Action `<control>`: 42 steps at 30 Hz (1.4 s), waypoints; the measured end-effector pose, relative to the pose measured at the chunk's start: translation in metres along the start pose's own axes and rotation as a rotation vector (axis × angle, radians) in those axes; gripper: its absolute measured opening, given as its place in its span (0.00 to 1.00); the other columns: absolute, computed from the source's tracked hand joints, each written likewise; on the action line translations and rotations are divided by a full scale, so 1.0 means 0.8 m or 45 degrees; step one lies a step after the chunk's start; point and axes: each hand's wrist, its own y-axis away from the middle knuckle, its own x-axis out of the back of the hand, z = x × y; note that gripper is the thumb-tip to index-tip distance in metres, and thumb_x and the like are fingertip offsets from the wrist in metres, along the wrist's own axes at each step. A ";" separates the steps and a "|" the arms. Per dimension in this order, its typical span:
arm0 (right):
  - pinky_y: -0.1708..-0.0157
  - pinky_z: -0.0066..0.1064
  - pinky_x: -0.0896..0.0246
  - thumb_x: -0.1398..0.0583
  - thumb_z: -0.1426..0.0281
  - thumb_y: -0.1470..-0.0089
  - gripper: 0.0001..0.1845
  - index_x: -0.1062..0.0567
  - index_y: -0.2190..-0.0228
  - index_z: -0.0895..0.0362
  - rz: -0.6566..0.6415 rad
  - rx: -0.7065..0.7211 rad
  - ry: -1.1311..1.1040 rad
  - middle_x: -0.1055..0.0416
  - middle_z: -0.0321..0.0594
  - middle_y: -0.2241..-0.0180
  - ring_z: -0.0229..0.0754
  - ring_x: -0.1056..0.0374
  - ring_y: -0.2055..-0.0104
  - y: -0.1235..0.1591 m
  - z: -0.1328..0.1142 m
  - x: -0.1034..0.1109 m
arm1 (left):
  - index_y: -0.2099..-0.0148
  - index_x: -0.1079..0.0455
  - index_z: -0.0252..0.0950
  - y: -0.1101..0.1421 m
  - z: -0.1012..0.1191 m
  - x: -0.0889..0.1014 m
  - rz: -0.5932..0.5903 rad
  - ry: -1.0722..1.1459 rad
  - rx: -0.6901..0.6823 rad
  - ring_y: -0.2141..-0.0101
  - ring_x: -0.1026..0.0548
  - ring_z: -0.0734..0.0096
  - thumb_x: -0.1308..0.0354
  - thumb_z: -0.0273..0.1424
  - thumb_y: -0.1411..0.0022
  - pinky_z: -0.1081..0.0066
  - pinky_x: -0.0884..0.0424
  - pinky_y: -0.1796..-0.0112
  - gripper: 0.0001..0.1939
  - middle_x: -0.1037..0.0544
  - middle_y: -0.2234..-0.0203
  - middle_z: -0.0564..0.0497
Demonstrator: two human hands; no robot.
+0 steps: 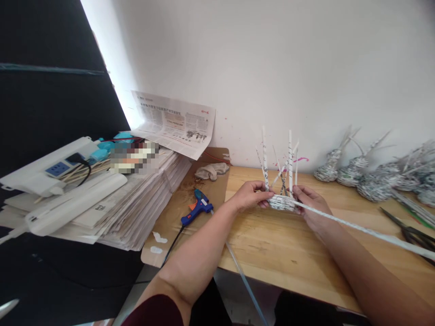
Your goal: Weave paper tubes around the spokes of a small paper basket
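Observation:
A small basket woven from rolled newspaper (281, 203) is held just above the wooden table, with several paper stakes standing up from its rim. My left hand (253, 195) grips its left side, thumb over the woven edge. On the right side, my right hand (310, 203) pinches the rim beside an upright stake. One long paper strand (353, 223) runs from the weave across my right wrist to the right edge of the view. The fingers behind the basket are partly hidden.
A blue glue gun (197, 208) lies on cardboard (159, 240) left of my arm. Stacked newspapers (149, 203) hold a power strip (57, 170). Several woven paper pieces (377, 183) line the wall at right, near black scissors (408, 231). A crumpled glove (212, 171) lies behind.

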 end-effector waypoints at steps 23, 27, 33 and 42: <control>0.70 0.32 0.37 0.37 0.61 0.41 0.15 0.18 0.57 0.56 -0.156 0.751 0.624 0.25 0.43 0.64 0.39 0.33 0.70 0.032 -0.007 -0.005 | 0.63 0.24 0.30 0.006 0.001 -0.005 0.167 -0.253 -0.197 0.78 0.26 0.75 0.29 0.44 0.50 0.73 0.27 0.72 0.21 0.22 0.76 0.51; 0.70 0.31 0.38 0.39 0.61 0.39 0.13 0.17 0.61 0.55 -0.131 0.797 0.673 0.24 0.43 0.63 0.38 0.34 0.71 0.036 -0.013 -0.005 | 0.61 0.23 0.30 0.005 -0.001 -0.008 0.097 -0.352 -0.198 0.79 0.27 0.75 0.30 0.43 0.48 0.73 0.28 0.72 0.21 0.23 0.77 0.52; 0.75 0.29 0.45 0.40 0.62 0.39 0.14 0.17 0.60 0.56 -0.245 0.669 0.748 0.27 0.37 0.76 0.36 0.39 0.77 0.036 -0.009 -0.007 | 0.61 0.23 0.31 0.004 -0.004 -0.010 0.049 -0.357 -0.200 0.77 0.27 0.76 0.28 0.44 0.50 0.73 0.27 0.72 0.22 0.22 0.75 0.52; 0.73 0.31 0.40 0.34 0.57 0.48 0.15 0.19 0.69 0.57 -0.152 0.448 0.596 0.24 0.39 0.74 0.40 0.33 0.74 0.028 -0.007 -0.004 | 0.50 0.26 0.32 0.005 -0.003 -0.006 0.011 -0.043 -0.132 0.73 0.20 0.68 0.41 0.59 0.42 0.68 0.21 0.70 0.34 0.20 0.65 0.43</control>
